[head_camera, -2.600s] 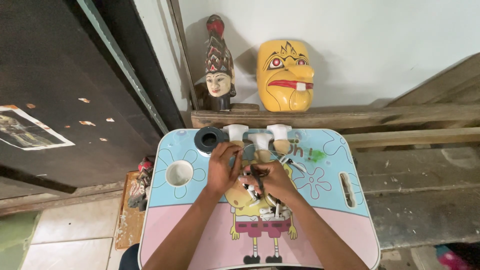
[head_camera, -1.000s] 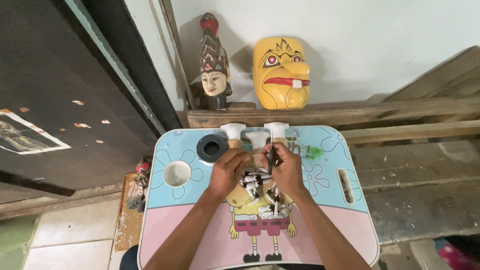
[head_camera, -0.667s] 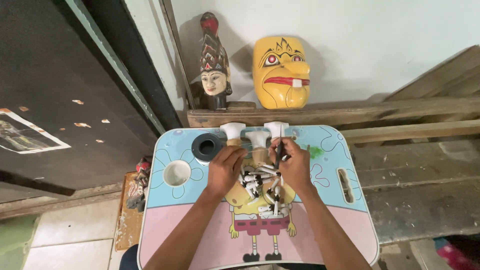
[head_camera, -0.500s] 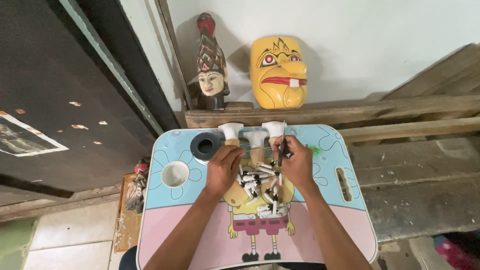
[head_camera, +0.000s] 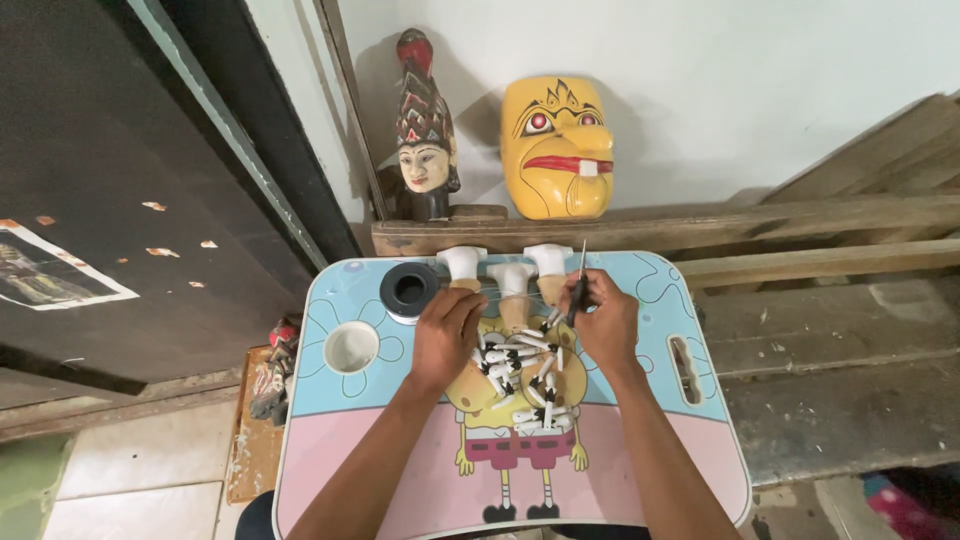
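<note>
My left hand rests palm down on the blue and pink cartoon lap table, at the left of a pile of several small white and black pieces. My right hand is closed on a thin dark tool that points up toward the wall. Three white-topped wooden pieces stand in a row at the table's far edge, just beyond both hands.
A black tape roll and a round white cup hole lie at the table's left. A carved puppet head and a yellow mask stand on a wooden ledge against the wall. A dark door is at left.
Both hands have spread apart from the middle of the pile. My right hand has moved right and up, and the thin tool now sticks up from it.
</note>
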